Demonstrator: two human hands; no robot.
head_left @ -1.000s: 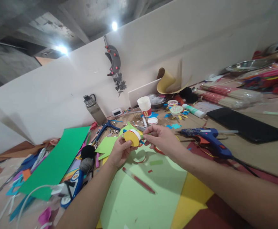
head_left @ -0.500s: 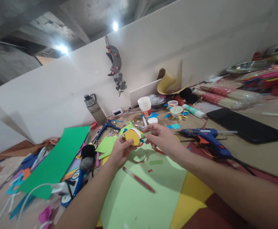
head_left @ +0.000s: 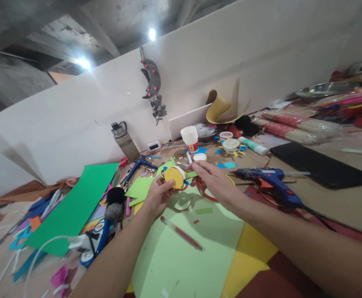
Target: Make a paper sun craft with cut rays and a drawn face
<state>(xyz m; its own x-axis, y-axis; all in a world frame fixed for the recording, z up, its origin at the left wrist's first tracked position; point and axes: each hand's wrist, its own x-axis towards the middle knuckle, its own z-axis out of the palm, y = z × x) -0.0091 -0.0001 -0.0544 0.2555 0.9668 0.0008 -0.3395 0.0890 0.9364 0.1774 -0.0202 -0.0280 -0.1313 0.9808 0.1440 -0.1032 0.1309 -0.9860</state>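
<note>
My left hand [head_left: 158, 193] is closed on a small round paper craft piece [head_left: 174, 177], thumb on its yellow face. The piece has a white rim, with bits of blue at its edge. At its right side, my right hand [head_left: 214, 182] has its fingers closed on a short green strip [head_left: 192, 174]; the fingertips partly hide it. Below both hands lies a pale green sheet [head_left: 187, 265], with a red pen [head_left: 181, 234] across it. A paper ring [head_left: 181, 203] and red loops are close under the hands.
A blue glue gun [head_left: 277, 182] and a black phone-like slab [head_left: 320, 163] lie to the right. Stacked paper cups [head_left: 189, 139] and a bottle [head_left: 125, 142] stand at the back. Left are a green sheet [head_left: 75, 211], yarn balls [head_left: 115, 203] and a corded plug [head_left: 80, 243].
My right hand has flattened slightly, its fingers lying more over the green strip, which shows more at the disc's edge. The left hand keeps its grip. The view has shifted slightly.
</note>
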